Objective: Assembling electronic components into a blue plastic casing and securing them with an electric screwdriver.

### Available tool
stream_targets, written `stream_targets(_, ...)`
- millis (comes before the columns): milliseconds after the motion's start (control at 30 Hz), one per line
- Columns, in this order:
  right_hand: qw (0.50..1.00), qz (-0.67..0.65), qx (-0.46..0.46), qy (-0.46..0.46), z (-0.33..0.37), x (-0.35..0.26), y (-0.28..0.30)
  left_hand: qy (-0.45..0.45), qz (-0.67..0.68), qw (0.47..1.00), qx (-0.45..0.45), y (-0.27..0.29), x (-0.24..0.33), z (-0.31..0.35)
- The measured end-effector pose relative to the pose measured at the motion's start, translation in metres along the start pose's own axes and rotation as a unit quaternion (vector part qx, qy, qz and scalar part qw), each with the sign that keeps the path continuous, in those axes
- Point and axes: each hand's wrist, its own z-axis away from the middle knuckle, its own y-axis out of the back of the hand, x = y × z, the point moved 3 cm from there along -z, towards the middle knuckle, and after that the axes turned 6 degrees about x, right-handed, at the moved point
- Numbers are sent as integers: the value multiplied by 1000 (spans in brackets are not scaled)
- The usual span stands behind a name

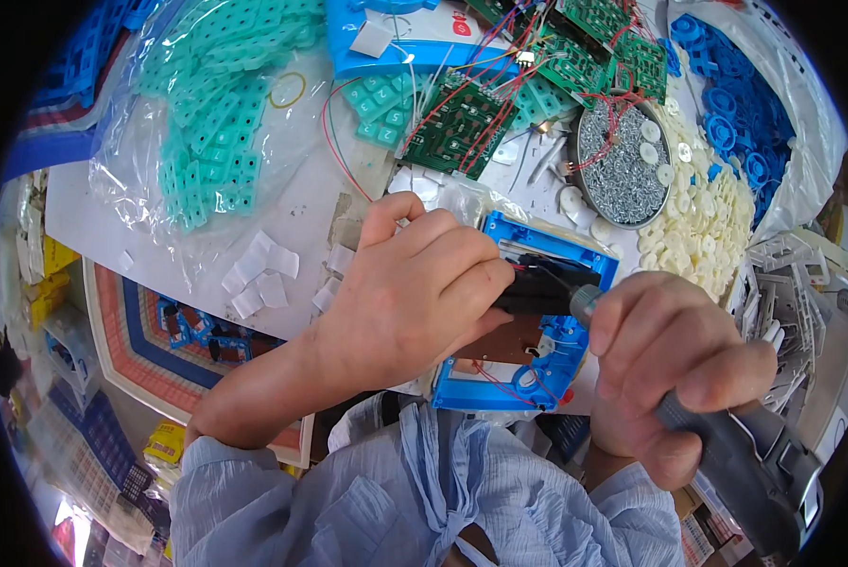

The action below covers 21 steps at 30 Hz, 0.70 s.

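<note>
A blue plastic housing [462, 394] lies on the table in front of me, with thin red wires and a brown board in its frame. My left hand [415, 288] is closed over its left side, fingertips and thumb pressed round a black part [536, 291] that lies across the housing. In my right hand [674, 354] is a dark electric screwdriver [726, 463], gripped by its body. Its grey nose and thin bit point left toward the black part. Whether the bit touches a screw cannot be made out.
Green circuit boards [462, 128] with red wires lie beyond my hands. A round tin of small screws [623, 161] stands beside cream plastic discs [698, 222] and a bag of blue parts [726, 104]. Turquoise keypads [216, 142] and white paper squares [263, 274] are at left.
</note>
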Motion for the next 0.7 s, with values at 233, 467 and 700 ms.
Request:
stream_targets(233,1000,-8,2,4,-2,-8,5,6,-8,1000,-7,-1,3,1)
stream_targets(467,999,11,48,0,3,-24,14,44,12,999,-5,14,6,-9)
stream_targets(700,999,-39,23,0,1,-35,24,-11,2,1000,12,19,4,-32)
